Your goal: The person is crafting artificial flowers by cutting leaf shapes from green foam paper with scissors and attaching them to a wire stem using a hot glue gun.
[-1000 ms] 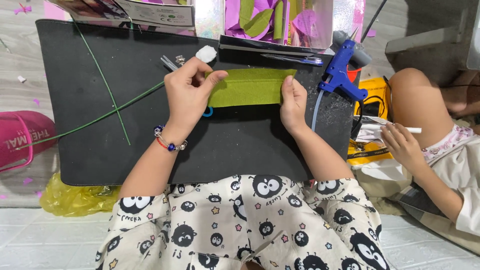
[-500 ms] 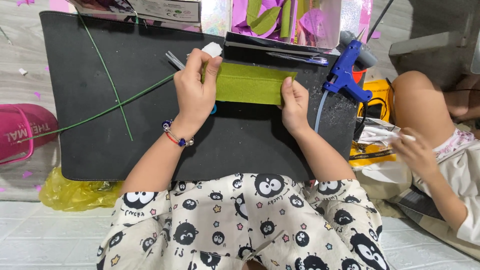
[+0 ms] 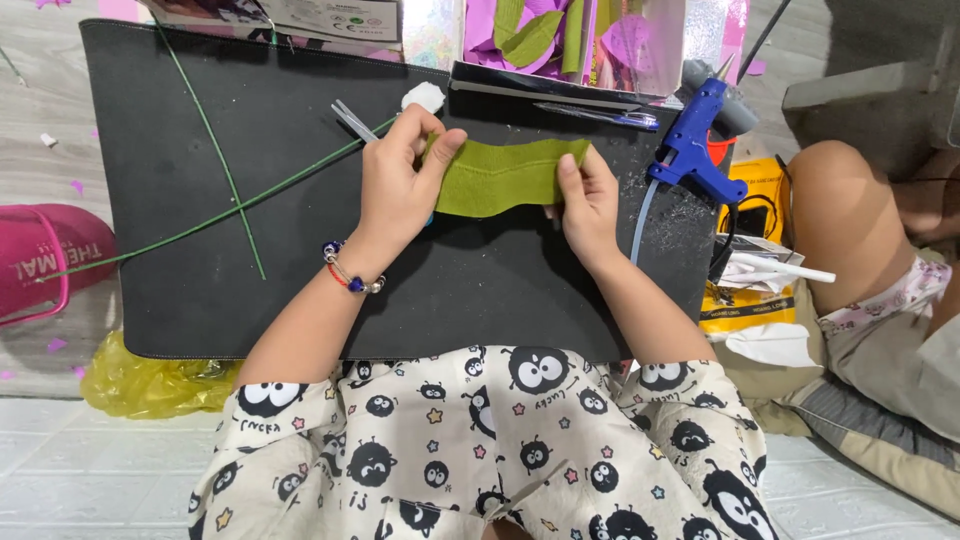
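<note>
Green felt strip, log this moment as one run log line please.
left hand: holds green felt strip at left end | right hand: holds right end | surface: black mat | nearby: blue glue gun, green wire stems

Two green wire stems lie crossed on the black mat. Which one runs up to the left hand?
The longer, shallow-angled stem: its right end meets the left hand. The steeper stem crosses it, well clear of the hand.

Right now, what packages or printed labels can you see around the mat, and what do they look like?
Printed box: top edge, left of centre; flat, white with dark picture.
Yellow packet: right of the black mat, under the blue glue gun; yellow with black print.
Pink slipper: far left; pale lettering.
</note>
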